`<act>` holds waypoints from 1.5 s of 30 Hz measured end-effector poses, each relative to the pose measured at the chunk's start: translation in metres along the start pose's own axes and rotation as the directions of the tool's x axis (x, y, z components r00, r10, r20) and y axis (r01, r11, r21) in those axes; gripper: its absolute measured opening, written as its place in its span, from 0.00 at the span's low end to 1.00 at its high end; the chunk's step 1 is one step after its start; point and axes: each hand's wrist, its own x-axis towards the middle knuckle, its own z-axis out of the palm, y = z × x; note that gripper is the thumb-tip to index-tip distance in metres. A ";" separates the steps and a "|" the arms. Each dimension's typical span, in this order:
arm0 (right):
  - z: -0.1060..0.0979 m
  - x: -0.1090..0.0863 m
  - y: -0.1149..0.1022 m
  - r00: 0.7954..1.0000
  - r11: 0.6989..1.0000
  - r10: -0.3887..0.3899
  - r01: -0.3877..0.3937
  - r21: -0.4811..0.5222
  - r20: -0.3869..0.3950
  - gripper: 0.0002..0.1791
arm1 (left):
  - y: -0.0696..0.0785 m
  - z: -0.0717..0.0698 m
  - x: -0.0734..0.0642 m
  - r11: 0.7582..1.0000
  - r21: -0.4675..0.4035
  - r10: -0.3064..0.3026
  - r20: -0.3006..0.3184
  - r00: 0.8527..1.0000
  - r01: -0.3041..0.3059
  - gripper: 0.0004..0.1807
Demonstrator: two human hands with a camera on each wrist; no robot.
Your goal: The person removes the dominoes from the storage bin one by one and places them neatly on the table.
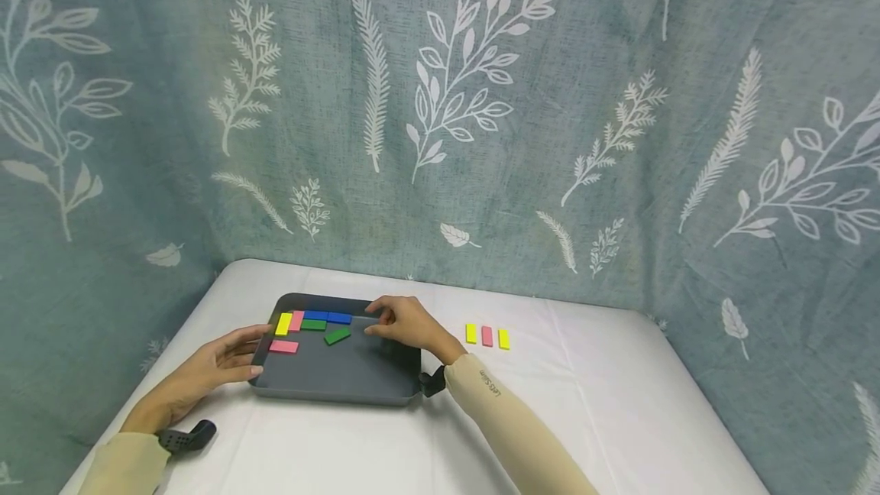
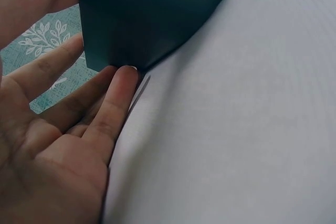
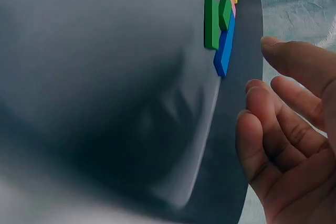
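Note:
A dark grey tray point(image 1: 337, 402) lies on the table with several small flat coloured blocks inside. My left hand point(image 1: 223, 361) rests at its left side, fingertips against the wall; the left wrist view has fairly straight fingers touching the outer corner. Above the tray's right part is my right hand point(image 1: 406, 323), fingers loosely bent and apart, nothing between them. Along the back left stand a yellow block point(image 1: 283, 324), a pink block point(image 1: 296, 321) and two blue blocks point(image 1: 327, 316). One green block point(image 1: 313, 325) adjoins the blue; another green block point(image 3: 211, 23) lies angled nearby. A second pink block point(image 1: 284, 346) lies nearer the front.
Right of the tray, a yellow block point(image 1: 470, 333), a pink block point(image 1: 486, 336) and another yellow block point(image 1: 504, 338) lie in a row on the white tablecloth point(image 1: 330, 449). A leaf-patterned green curtain point(image 1: 385, 212) hangs behind and beside the table.

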 end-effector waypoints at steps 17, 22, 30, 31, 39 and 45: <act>0.028 0.022 -0.013 0.997 0.999 0.007 -0.010 0.044 0.082 0.20 | -0.003 -0.001 0.001 1.000 -0.029 0.003 0.009 1.000 -0.003 0.45; 0.036 0.025 -0.012 0.995 0.999 0.027 -0.030 0.032 0.094 0.20 | -0.004 -0.001 0.000 0.999 -0.034 -0.002 0.009 1.000 0.002 0.45; 0.037 0.031 -0.011 0.992 0.998 0.060 -0.060 -0.003 0.114 0.18 | -0.003 -0.002 0.000 1.000 -0.025 0.006 0.005 1.000 -0.006 0.44; 0.038 0.031 -0.010 0.991 0.998 0.062 -0.062 -0.004 0.117 0.18 | -0.003 -0.002 0.000 1.000 -0.024 0.007 0.006 1.000 -0.006 0.44; 0.041 0.032 -0.008 0.990 0.997 0.080 -0.080 -0.004 0.112 0.09 | -0.002 -0.001 0.001 1.000 -0.031 0.001 0.003 1.000 -0.001 0.45; 0.039 0.029 -0.011 0.989 0.996 0.084 -0.085 0.001 0.118 0.15 | -0.003 -0.001 0.000 1.000 -0.022 0.013 0.004 1.000 -0.013 0.44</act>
